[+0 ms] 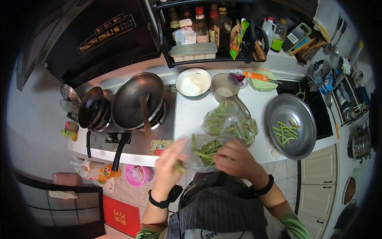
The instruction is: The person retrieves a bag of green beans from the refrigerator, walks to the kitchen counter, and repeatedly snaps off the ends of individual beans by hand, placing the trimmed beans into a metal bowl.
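Note:
My left hand [170, 161] is blurred at the counter's front edge, left of a clear plastic bag [187, 149]. Its fingers are curled around a small greenish piece [179, 167], probably part of a green bean. At the right side of this bag, my right hand [238, 158] has its fingertips pinched together at the end of a green bean [203, 154]. More green beans [209, 147] lie in the bag. Just behind it sits a second clear bag [229, 121] of green beans. To the right, a metal basin [306, 125] holds several green bean pieces [285, 133].
A wok [128, 98] with a wooden spatula [144, 112] and a smaller pan [91, 104] sit on the stove at left, handles overhanging the edge. Behind the bags are a white-lined bowl [193, 84] and a saucepan [224, 86]. A pink bin [146, 176] stands below.

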Demonstrator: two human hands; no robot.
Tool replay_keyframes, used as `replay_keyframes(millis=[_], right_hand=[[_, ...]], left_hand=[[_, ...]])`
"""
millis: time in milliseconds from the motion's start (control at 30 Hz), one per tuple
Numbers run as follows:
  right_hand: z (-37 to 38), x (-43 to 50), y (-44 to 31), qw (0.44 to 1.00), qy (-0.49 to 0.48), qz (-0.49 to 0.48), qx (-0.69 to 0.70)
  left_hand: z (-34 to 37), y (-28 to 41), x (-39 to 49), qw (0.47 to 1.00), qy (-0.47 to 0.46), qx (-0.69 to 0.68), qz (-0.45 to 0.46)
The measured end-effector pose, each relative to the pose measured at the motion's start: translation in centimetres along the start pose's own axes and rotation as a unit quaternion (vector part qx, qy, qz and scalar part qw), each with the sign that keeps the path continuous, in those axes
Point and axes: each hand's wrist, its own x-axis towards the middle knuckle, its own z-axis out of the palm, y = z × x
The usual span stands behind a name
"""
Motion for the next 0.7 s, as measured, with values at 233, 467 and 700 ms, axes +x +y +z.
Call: replay_keyframes(millis=[233,467,700], right_hand=[[1.9,0.1,0.9,0.997,0.027,-0.002,0.077],[5.1,-0.7,0.6,0.866,0.145,0.220,0.425],[9.0,-1.4,1.0,0.672,0.192,0.316,0.641]], left_hand=[[1.0,1.7,-0.4,0.987,-0.139,-0.076,0.002],[3.5,2.2,0.1,0.979,-0.027,-0.175,-0.104],[5.1,1.0,-0.4,0.874,0.042,-0.374,-0.307]])
